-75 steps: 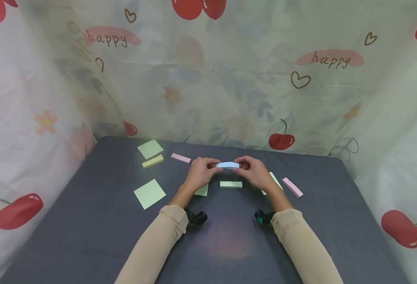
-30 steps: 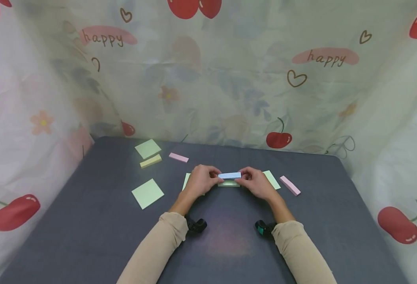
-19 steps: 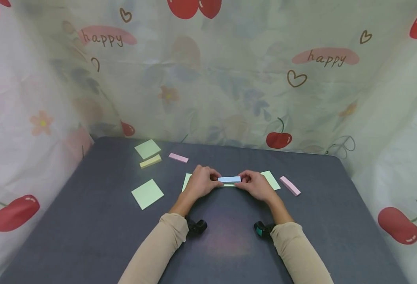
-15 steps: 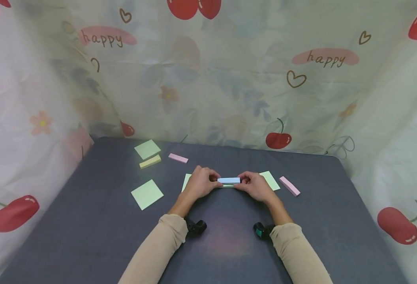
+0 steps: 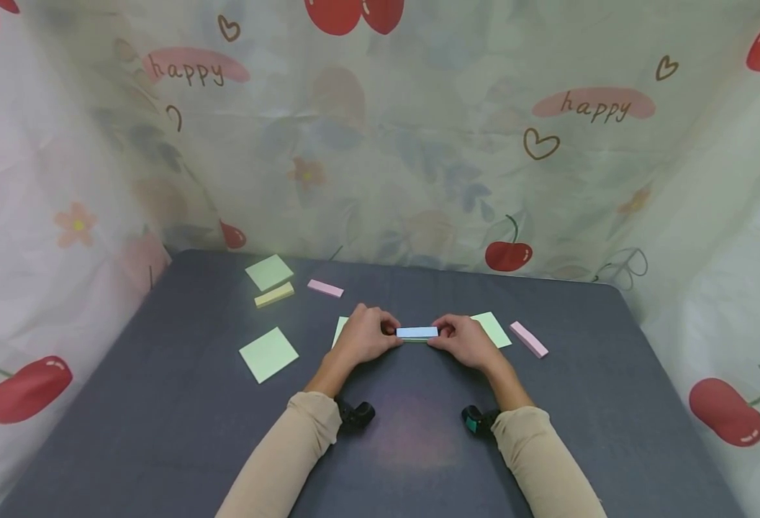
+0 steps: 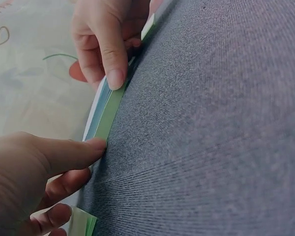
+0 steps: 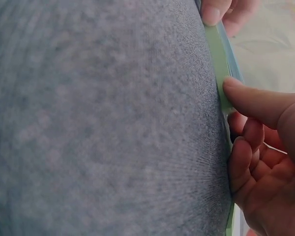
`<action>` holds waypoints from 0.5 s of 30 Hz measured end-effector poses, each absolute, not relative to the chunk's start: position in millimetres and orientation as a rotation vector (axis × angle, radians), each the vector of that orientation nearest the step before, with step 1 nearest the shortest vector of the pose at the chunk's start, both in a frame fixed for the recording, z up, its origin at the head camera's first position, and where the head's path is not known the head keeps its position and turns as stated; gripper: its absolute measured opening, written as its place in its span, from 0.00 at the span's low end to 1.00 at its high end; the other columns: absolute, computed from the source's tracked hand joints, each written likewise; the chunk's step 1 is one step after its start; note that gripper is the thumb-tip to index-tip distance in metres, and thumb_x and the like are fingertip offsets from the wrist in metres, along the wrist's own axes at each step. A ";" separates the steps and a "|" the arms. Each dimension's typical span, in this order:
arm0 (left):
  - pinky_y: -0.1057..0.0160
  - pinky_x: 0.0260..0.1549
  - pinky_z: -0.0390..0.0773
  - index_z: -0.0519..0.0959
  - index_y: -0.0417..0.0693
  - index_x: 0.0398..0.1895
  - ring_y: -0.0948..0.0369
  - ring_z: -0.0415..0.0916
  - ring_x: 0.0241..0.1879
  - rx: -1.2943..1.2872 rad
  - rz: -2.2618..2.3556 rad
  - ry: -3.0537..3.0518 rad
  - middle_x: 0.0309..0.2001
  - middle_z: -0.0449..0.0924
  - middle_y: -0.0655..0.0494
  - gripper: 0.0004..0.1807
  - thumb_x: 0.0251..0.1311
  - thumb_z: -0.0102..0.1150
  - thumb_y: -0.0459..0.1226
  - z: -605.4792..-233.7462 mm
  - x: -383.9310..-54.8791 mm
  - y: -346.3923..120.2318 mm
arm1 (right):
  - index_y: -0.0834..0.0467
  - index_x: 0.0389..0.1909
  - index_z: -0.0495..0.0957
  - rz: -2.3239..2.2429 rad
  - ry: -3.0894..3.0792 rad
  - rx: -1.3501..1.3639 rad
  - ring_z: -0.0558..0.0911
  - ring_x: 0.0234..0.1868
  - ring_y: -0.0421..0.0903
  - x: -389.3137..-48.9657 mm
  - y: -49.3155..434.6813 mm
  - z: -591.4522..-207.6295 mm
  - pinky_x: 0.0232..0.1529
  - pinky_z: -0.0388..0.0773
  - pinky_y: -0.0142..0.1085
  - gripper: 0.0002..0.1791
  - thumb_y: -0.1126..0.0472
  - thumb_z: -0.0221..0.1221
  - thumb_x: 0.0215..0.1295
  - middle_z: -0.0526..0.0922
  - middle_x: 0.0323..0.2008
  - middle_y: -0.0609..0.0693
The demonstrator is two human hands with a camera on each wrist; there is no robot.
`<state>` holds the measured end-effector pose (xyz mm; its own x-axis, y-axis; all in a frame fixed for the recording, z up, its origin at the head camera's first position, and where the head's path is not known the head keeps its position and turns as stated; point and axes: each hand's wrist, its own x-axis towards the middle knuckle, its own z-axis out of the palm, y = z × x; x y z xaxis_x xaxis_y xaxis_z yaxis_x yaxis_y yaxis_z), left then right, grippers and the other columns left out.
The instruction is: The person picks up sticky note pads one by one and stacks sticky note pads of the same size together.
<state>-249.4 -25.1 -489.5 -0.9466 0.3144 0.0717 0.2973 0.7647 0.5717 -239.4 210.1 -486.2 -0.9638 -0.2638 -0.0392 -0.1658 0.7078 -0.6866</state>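
Left hand (image 5: 368,333) and right hand (image 5: 466,337) are placed at opposite ends of a blue strip (image 5: 417,332), which is pinched between them atop a green strip (image 6: 109,114), inward from the far edge of the surface (image 5: 160,432); a yellow strip (image 5: 274,295) is seen toward its far left corner.

- Pale blue rectangular paper-like pad (image 5: 417,332), centre: matt, smooth top.
- Light green paper-like strip pad (image 6: 109,115) under it: matt, smooth edge face.
- Pale green square paper-like sheets, far left (image 5: 269,272) and near left (image 5: 268,355): flat, matt, smooth.
- Yellow narrow paper-like block (image 5: 274,294), left, and pink narrow paper-like block (image 5: 529,339), right: matt.
- Dark grey table covering (image 5: 412,475): woven cloth, matt, ribbed texture up close.
- White printed curtain (image 5: 380,194), far side: thin, creased, faint sheen; cloth or plastic film, can't tell.
- Beige sleeves (image 5: 276,460): soft matt cloth, wrinkled at cuffs.
- Black wrist camera (image 5: 356,415), left: looks plastic, smooth.
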 end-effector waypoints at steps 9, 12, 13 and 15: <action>0.64 0.36 0.71 0.89 0.55 0.38 0.65 0.73 0.33 0.535 0.951 2.934 0.30 0.84 0.65 0.07 0.58 0.73 0.44 -494.8 -250.4 -24.6 | 0.61 0.46 0.83 -1.060 2.796 -0.363 0.74 0.27 0.40 -238.4 208.1 -486.2 0.30 0.69 0.31 0.13 0.58 0.69 0.65 0.81 0.29 0.49; 0.66 0.34 0.71 0.89 0.56 0.38 0.67 0.73 0.30 0.560 0.962 2.935 0.29 0.83 0.65 0.06 0.58 0.72 0.44 -496.5 -250.1 -25.5 | 0.60 0.45 0.83 -1.061 2.794 -0.362 0.74 0.27 0.40 -237.9 207.8 -486.2 0.31 0.70 0.32 0.12 0.59 0.69 0.65 0.81 0.29 0.49; 0.66 0.33 0.71 0.89 0.56 0.38 0.67 0.73 0.30 0.568 0.970 2.932 0.29 0.83 0.65 0.06 0.58 0.72 0.43 -496.7 -250.3 -25.8 | 0.60 0.45 0.83 -1.066 2.793 -0.363 0.74 0.27 0.41 -237.7 207.7 -485.9 0.31 0.70 0.32 0.12 0.59 0.69 0.64 0.81 0.29 0.49; 0.67 0.32 0.70 0.89 0.56 0.37 0.67 0.72 0.29 0.572 0.973 2.927 0.28 0.83 0.66 0.06 0.58 0.72 0.44 -496.8 -251.2 -26.2 | 0.60 0.44 0.83 -1.070 2.795 -0.368 0.75 0.27 0.41 -237.7 207.6 -485.2 0.31 0.70 0.32 0.11 0.59 0.69 0.64 0.81 0.29 0.50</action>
